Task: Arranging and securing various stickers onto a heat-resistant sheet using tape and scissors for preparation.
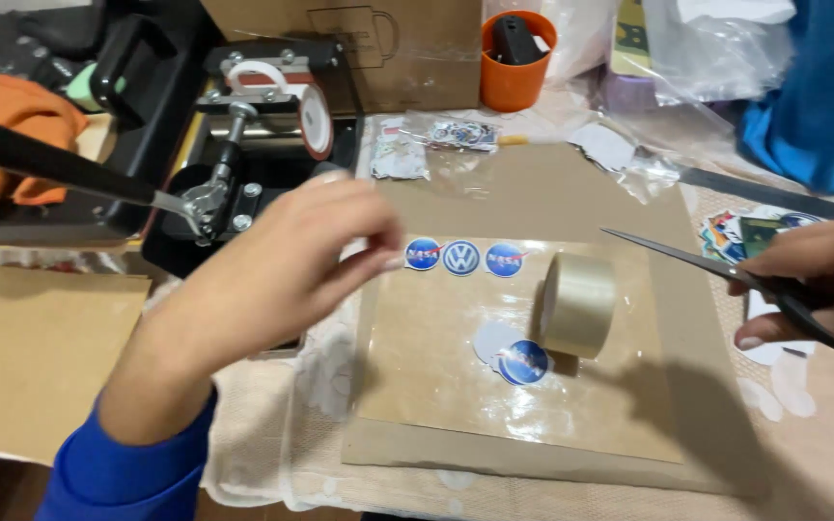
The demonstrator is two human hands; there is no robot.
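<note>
Bare cardboard sheet [533, 198] is lying open above the row of round stickers [461, 258] while the left hand [291, 265] is hovering loosely pinched near them, holding nothing, and the right hand [818, 275] is gripping open scissors [697, 259] beside the upright tape roll [578, 304].

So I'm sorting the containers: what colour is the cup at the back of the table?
Orange cup, shown best in the head view.
</note>
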